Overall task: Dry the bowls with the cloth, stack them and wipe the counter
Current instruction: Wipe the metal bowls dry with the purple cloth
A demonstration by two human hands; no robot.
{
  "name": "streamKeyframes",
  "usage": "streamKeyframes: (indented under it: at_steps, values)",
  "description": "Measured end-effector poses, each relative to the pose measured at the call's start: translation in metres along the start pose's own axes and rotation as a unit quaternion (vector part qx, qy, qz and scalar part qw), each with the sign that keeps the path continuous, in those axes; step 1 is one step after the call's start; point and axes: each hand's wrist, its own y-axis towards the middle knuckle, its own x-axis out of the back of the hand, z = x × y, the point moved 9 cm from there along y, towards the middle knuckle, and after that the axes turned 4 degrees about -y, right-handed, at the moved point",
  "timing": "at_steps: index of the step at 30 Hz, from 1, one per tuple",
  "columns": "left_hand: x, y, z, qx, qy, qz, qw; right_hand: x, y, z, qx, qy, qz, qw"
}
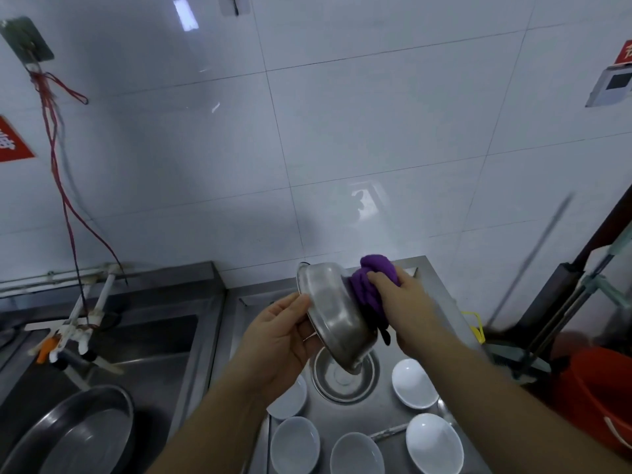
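The left hand [280,340] grips the rim of a steel bowl [333,319], thumb over the edge and fingers curled behind, tipping it on its side above the steel counter [441,295] so its outer base faces the other hand. The right hand [398,292] clutches a bunched purple cloth [371,285] and presses it against that base, apparently to rub off water. Directly below the held bowl a second steel bowl [345,374] sits upright on the counter. Around that one stand five white bowls [432,443], apart and unstacked, probably waiting to be dried. Stacking and wiping look undone.
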Motion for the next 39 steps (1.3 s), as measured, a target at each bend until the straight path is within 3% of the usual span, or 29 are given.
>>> streamKeyframes:
  at_steps: [6, 13, 16, 18, 20, 22, 28, 31, 35, 39]
  values:
    - [0.014, -0.003, -0.001, -0.009, -0.01, -0.036, 0.999, -0.002, -0.047, -0.008, 0.002, 0.022, -0.027, 0.999]
    - [-0.004, -0.011, 0.01, 0.035, -0.005, -0.016, 0.999, -0.013, -0.084, 0.048, 0.156, -0.053, 0.017, 0.986]
    - [-0.021, -0.018, 0.021, 0.063, 0.023, 0.019, 0.998, -0.021, -0.085, 0.09, 0.274, -0.181, 0.069, 0.942]
    - [-0.03, -0.022, 0.03, 0.081, 0.048, 0.042, 0.995, -0.028, -0.074, 0.105, 0.293, -0.28, 0.114, 0.907]
    - [-0.034, -0.026, 0.035, 0.09, 0.061, 0.054, 0.993, -0.027, -0.053, 0.106, 0.244, -0.323, 0.141, 0.903]
    - [-0.033, -0.028, 0.035, 0.09, 0.062, 0.055, 0.992, -0.019, -0.032, 0.101, 0.192, -0.295, 0.144, 0.925]
    - [-0.027, -0.033, 0.023, 0.079, -0.005, 0.052, 0.995, 0.015, 0.0, 0.066, 0.005, -0.019, 0.058, 0.998]
    - [-0.021, -0.031, 0.016, 0.057, -0.05, 0.044, 0.996, 0.027, -0.001, 0.036, -0.086, 0.101, -0.001, 0.991]
    - [-0.01, -0.021, 0.011, 0.016, -0.084, 0.014, 0.996, 0.031, -0.012, 0.001, -0.14, 0.226, -0.06, 0.962]
    - [0.004, -0.009, 0.009, -0.016, -0.117, -0.031, 0.993, 0.014, -0.027, -0.03, -0.197, 0.287, -0.065, 0.935]
